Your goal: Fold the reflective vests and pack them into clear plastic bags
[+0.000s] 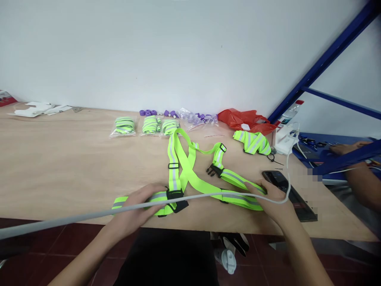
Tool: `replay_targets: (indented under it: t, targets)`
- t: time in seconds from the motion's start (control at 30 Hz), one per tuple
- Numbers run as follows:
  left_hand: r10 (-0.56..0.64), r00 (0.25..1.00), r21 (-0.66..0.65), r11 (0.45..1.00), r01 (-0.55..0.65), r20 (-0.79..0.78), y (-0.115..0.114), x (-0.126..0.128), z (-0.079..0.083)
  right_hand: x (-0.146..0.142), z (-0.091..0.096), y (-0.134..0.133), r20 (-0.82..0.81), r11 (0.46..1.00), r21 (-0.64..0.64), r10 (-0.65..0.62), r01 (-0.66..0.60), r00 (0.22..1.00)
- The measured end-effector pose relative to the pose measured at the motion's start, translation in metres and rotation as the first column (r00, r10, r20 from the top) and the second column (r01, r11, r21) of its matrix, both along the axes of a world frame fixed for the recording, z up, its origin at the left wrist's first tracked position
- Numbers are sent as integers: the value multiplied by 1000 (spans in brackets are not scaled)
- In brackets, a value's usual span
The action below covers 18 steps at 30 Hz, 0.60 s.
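Observation:
A neon-yellow reflective strap harness [190,174] with grey stripes and black buckles lies spread on the wooden table [59,167] near its front edge. My left hand [143,204] rests on the harness's left waist strap beside a black buckle [175,198], fingers curled down on the strap. My right hand [272,198] presses the right end of the waist strap, fingers closed over it. A grey cable [89,214] runs across both hands.
Three bagged folded harnesses [149,126] lie at the back, with purple parts [190,116] and a red bag [247,119]. Another folded harness [253,142] sits right. A phone [276,179], a white power strip [285,141] and another person's arm [357,174] are at right.

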<state>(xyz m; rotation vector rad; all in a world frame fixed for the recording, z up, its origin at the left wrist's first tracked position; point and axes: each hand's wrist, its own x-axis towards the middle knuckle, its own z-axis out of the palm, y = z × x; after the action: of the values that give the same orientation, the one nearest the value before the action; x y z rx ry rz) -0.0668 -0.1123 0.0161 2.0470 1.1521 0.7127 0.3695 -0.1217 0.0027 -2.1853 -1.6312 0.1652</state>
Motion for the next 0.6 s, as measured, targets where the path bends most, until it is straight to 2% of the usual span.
replay_targets:
  t: [0.1, 0.17, 0.23, 0.33, 0.4, 0.5, 0.6]
  targets:
    - [162, 965, -188, 974, -123, 208, 3, -1, -1, 3, 4, -7, -101, 996, -87, -8, -1, 995]
    - [246, 926, -281, 946, -165, 286, 5, 0, -2, 5, 1, -10, -135, 998, -64, 20, -29, 991]
    - [277, 914, -295, 937, -189, 295, 5, 0, -2, 7, -4, -10, -126, 999, -29, 34, -38, 991]
    - [210, 954, -201, 965, -167, 213, 2, 1, 0, 7, -13, -9, -95, 998, 44, 54, -50, 994]
    - [96, 988, -122, 989, -81, 117, 0, 2, 0, 5, -15, -7, -91, 994, 86, 76, -68, 993]
    - [-42, 999, -70, 997, 41, -14, -4, 2, -1, 0, -15, -4, -95, 989, 96, 119, -110, 988]
    - [-63, 994, -39, 997, 60, -93, -5, 2, -5, -4, -16, -1, -99, 985, 80, 159, -152, 982]
